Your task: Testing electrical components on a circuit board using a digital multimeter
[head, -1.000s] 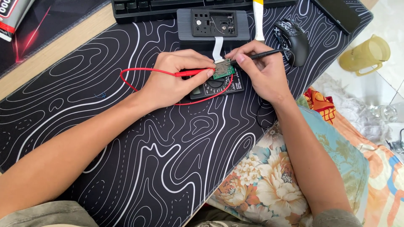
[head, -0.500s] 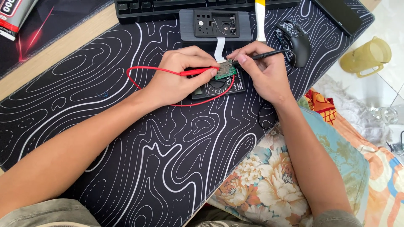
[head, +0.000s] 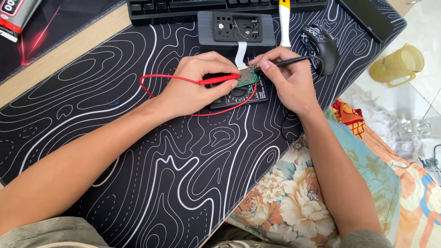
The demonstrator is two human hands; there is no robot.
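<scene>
My left hand (head: 195, 82) holds a red test probe (head: 218, 80) with its tip on a small green circuit board (head: 248, 76). A red wire (head: 165, 79) loops from the probe across the mat. My right hand (head: 287, 80) pinches a black probe (head: 287, 61), its tip touching the same board. The board rests over a black multimeter (head: 241, 95), partly hidden by my hands. A white ribbon cable (head: 240, 49) runs from the board up to a dark grey opened device (head: 235, 27).
A black desk mat with white contour lines (head: 161, 165) covers the desk. Behind it lie a black keyboard (head: 183, 5), a black mouse (head: 320, 43) and a yellow-handled tool (head: 285, 18). A floral cushion (head: 298, 197) is on my lap; a yellow jug (head: 397, 64) stands on the floor.
Both hands stay on the board with the probes; the view has shifted slightly, and the red wire loop sits a little differently.
</scene>
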